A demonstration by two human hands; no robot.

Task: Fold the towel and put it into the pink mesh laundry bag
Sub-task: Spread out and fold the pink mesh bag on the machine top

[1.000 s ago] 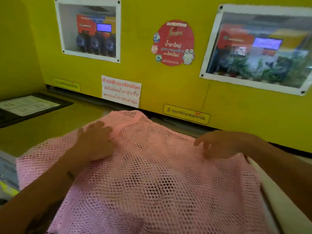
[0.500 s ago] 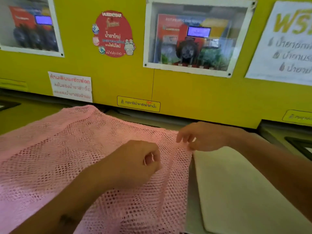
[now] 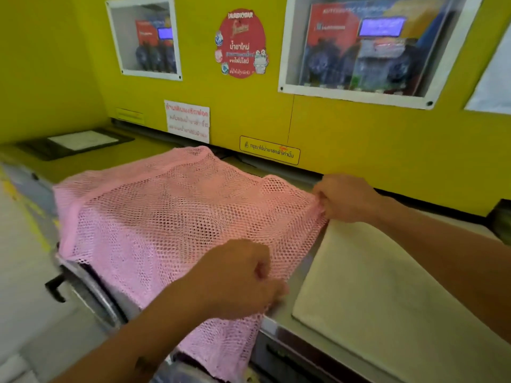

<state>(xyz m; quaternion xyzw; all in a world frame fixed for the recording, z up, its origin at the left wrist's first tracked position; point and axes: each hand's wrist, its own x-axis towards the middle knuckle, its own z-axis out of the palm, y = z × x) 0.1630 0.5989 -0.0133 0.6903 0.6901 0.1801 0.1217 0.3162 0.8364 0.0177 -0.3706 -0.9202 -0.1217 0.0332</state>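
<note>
The pink mesh laundry bag (image 3: 166,225) lies spread over the top of a machine, its near edge hanging over the front. My left hand (image 3: 240,277) is closed on the bag's near right edge. My right hand (image 3: 345,197) pinches the bag's far right corner. Just right of the bag lies the cream towel (image 3: 387,294), folded flat into a rectangle. Neither hand touches it.
A yellow wall (image 3: 345,139) with framed posters and stickers rises right behind the machines. A black-framed panel (image 3: 80,142) sits on the machine top at the far left. A metal door handle (image 3: 91,294) shows below the bag. The floor is at the lower left.
My hands went from resting flat on the bag's top to gripping its right edge. The camera swung right and then back left; the folded towel came into view.
</note>
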